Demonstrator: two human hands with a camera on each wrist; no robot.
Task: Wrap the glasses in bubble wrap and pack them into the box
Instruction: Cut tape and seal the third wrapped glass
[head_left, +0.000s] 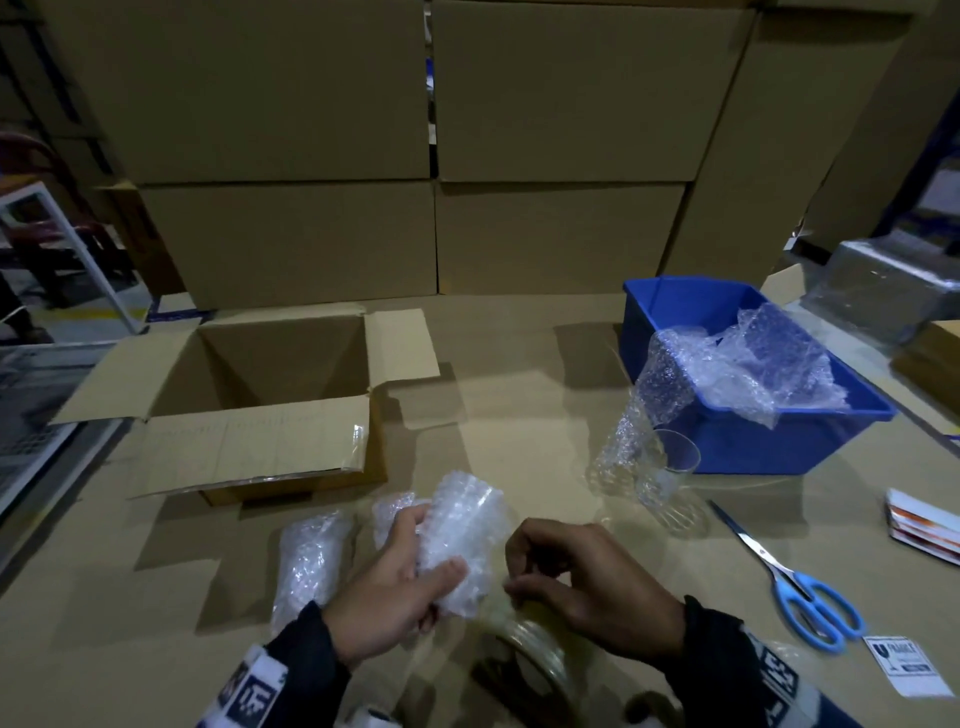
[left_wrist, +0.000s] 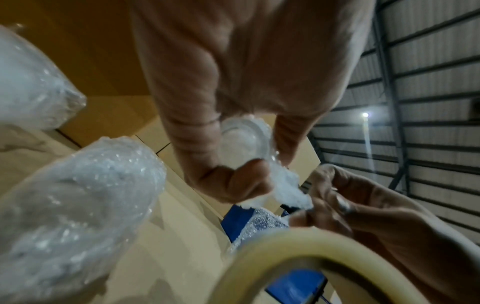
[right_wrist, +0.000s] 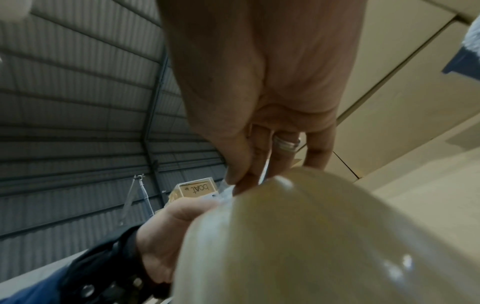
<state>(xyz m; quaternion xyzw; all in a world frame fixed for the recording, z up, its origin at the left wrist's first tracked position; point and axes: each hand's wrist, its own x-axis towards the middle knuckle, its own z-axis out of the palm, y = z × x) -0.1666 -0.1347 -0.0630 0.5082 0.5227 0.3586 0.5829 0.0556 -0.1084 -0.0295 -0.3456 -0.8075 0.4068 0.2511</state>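
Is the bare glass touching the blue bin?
Cannot tell. In the head view the glass overlaps the bin, hiding any gap.

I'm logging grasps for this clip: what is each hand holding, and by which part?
The left hand grips a bubble-wrapped glass around its lower body. The right hand pinches the end of a tape strip from the tape roll.

dim, bowed-edge head view; wrist views blurred, perhaps by motion
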